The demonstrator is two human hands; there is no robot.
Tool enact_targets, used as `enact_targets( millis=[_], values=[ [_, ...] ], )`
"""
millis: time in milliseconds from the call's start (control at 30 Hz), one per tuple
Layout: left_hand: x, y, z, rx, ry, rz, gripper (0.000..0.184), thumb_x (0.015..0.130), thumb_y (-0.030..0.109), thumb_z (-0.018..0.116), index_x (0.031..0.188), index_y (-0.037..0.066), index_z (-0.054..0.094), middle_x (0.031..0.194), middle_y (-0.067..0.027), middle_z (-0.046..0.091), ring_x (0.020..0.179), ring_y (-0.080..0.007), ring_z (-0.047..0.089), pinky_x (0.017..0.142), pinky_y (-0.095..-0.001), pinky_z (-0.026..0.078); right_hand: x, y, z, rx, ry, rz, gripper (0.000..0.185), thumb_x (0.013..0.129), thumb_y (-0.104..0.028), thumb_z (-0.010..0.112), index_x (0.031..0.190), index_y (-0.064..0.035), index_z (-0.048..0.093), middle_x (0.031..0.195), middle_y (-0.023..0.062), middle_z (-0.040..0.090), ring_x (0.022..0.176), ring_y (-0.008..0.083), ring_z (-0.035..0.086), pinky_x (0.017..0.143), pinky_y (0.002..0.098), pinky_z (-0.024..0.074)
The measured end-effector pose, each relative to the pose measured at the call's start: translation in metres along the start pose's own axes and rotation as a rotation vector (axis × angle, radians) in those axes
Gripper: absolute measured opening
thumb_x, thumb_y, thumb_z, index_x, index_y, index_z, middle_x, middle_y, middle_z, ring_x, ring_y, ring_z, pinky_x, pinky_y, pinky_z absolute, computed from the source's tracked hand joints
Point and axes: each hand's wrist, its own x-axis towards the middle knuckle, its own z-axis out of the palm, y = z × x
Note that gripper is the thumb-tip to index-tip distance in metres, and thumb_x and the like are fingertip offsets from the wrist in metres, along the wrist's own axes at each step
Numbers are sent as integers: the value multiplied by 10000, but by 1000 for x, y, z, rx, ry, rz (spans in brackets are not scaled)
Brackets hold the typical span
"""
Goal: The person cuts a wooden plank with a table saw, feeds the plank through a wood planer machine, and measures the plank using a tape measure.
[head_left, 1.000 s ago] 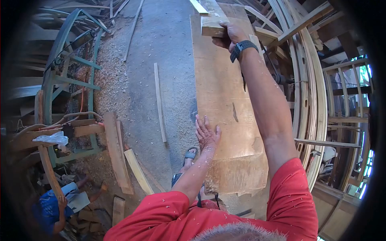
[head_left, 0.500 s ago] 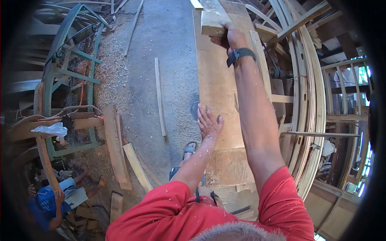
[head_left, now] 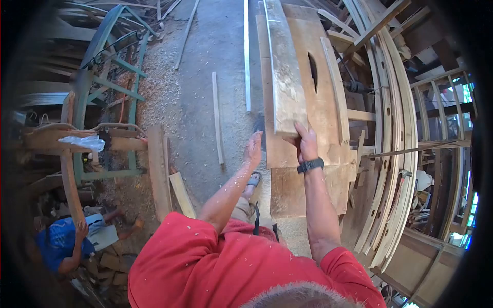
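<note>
My right hand is closed around the near end of a long, thick wooden plank, thumb on top and fingers underneath. The plank lies lengthwise over a plywood-topped bench. Just right of it, a dark narrow slot shows in the bench top. My left hand hovers by the bench's left edge, fingers stretched out, with nothing visible in it. Ahead of that hand, a thin pale wood strip runs alongside the bench; what bears it cannot be seen.
Long boards stand along the right. A loose stick and shavings lie on the floor. Left are a green metal frame and upright planks. A person in blue sits at lower left.
My right hand has come back toward me with the plank, so more of it shows. My left hand has lifted off the bench edge. The thin strip now reaches much nearer.
</note>
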Motion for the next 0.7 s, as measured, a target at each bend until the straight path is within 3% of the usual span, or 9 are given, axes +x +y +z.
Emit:
enact_targets(
  millis=[100, 167, 233, 267, 300, 467, 600, 667, 700],
  values=[
    [-33, -60, -47, 7, -180, -41, 497, 1073, 361, 300, 1375, 48, 541, 1376, -248, 543, 1313, -373, 489, 1141, -412, 333, -62, 18, -24, -10, 69, 16, 502, 937, -201, 643, 1382, -35, 481, 1147, 81, 645, 933, 163, 666, 676, 290, 594],
    [-71, -80, -97, 506, -397, -100, 538, 1065, 395, 305, 1408, 28, 498, 1403, -257, 514, 1318, -393, 475, 1146, -433, 334, -106, 33, -42, -46, 134, 56, 510, 927, -204, 661, 1382, -47, 493, 1136, 56, 650, 884, 131, 647, 655, 260, 562],
    [-105, -129, -140, 724, -535, -129, 601, 1047, 459, 322, 1433, 19, 460, 1434, -275, 472, 1335, -414, 447, 1139, -464, 346, -142, 65, -74, -43, 125, 107, 462, 902, -183, 693, 1320, -63, 535, 1102, 49, 655, 821, 118, 619, 699, 288, 552],
    [-134, -135, -161, 665, -381, -215, 601, 1034, 491, 336, 1338, 9, 527, 1369, -269, 525, 1274, -434, 492, 1091, -482, 381, -157, 86, -95, -27, 149, 195, 426, 896, -144, 691, 1287, -74, 537, 1097, 60, 660, 869, 143, 645, 751, 316, 560],
    [-157, -140, -177, 604, -213, -277, 620, 1021, 524, 351, 1243, -2, 594, 1304, -264, 577, 1212, -453, 536, 1042, -500, 417, -180, 83, -79, 35, 171, 151, 387, 912, -166, 674, 1266, -61, 556, 1122, 82, 678, 921, 191, 681, 665, 321, 567],
    [-220, -142, -262, 705, -168, -484, 569, 1008, 509, 413, 1223, 22, 613, 1246, -241, 624, 1191, -399, 575, 1024, -473, 438, -262, 120, -106, 83, 161, 154, 564, 931, -178, 668, 1427, -82, 416, 1234, 109, 610, 1018, 247, 660, 751, 393, 612],
    [-231, -128, -324, 573, -9, -305, 463, 967, 444, 517, 1075, 21, 671, 1000, -180, 701, 982, -288, 670, 860, -415, 514, -291, 110, -95, 98, 140, 101, 579, 928, -232, 686, 1421, -91, 415, 1203, 109, 633, 956, 248, 691, 761, 417, 621],
    [-205, -116, -356, 536, 176, -205, 425, 958, 416, 525, 893, 15, 651, 880, -202, 685, 844, -327, 678, 741, -446, 514, -292, 111, -98, 69, 140, 109, 584, 927, -238, 687, 1422, -94, 413, 1206, 109, 633, 956, 249, 692, 761, 422, 622],
    [-181, -129, -378, 491, 283, -84, 430, 959, 421, 525, 858, 14, 617, 820, -196, 650, 795, -278, 664, 706, -441, 502, -288, 116, -103, 54, 149, 114, 589, 926, -245, 689, 1424, -97, 411, 1208, 108, 633, 955, 250, 693, 761, 428, 622]
  ],
)
